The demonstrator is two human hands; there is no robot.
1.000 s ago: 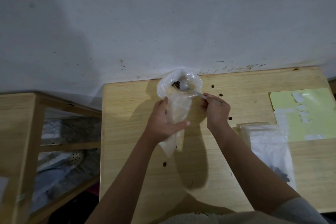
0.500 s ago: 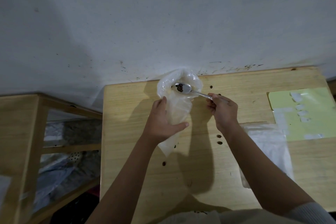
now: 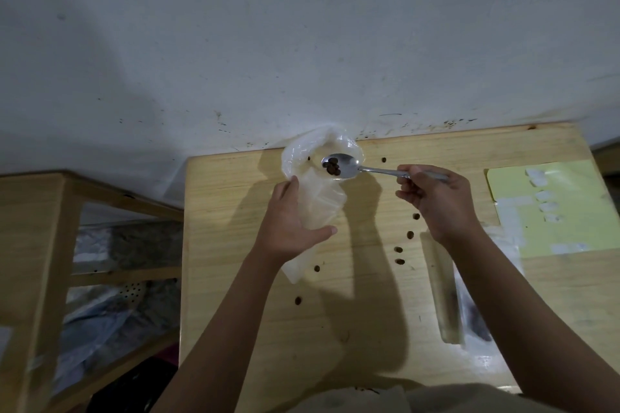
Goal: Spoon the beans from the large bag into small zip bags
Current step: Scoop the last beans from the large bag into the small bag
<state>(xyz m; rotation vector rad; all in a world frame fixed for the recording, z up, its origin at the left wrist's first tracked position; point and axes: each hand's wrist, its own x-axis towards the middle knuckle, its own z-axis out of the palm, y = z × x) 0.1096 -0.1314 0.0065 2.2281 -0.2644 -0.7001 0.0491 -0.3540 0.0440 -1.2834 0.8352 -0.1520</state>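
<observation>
My left hand (image 3: pixel 289 225) grips a clear plastic bag (image 3: pixel 320 193) around its middle and holds it upright on the wooden table (image 3: pixel 365 329), mouth open towards the wall. My right hand (image 3: pixel 432 199) holds a metal spoon (image 3: pixel 345 167) by the handle. The spoon's bowl hovers level over the bag's mouth and carries several dark brown beans (image 3: pixel 332 167). A small clear zip bag (image 3: pixel 469 305) lies flat at the right, partly under my right forearm, with dark beans visible inside it.
Loose beans (image 3: pixel 404 245) lie scattered on the table between my hands and near the bag. A pale green sheet (image 3: pixel 567 211) with white stickers lies at the right edge. A wooden shelf (image 3: pixel 43 245) stands left of the table. The wall runs directly behind.
The spoon has come up out of the bag with beans in it and moved right. My right hand has drawn back to the right. More loose beans show on the table.
</observation>
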